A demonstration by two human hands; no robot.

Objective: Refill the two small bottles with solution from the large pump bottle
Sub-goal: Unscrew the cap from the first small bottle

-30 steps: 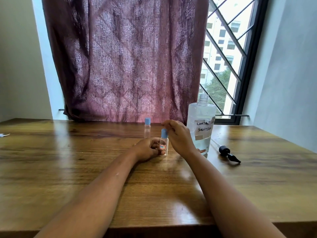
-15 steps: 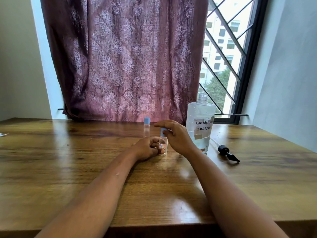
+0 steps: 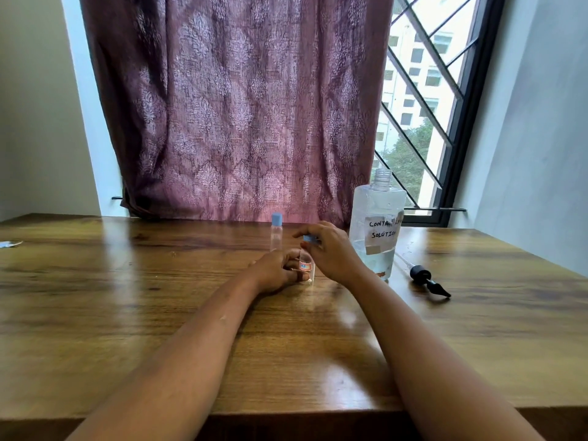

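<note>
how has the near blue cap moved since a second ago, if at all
yes: blue cap, in the right hand, rose off the small bottle, toward the large bottle.

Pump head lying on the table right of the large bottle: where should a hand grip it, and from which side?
Grip the pump head by its black collar, its thickest part, coming from above and pinching across it. It lies flat, thin tube trailing back toward the large bottle, nozzle pointing near-right; both ends look too slim to hold steadily.
</note>
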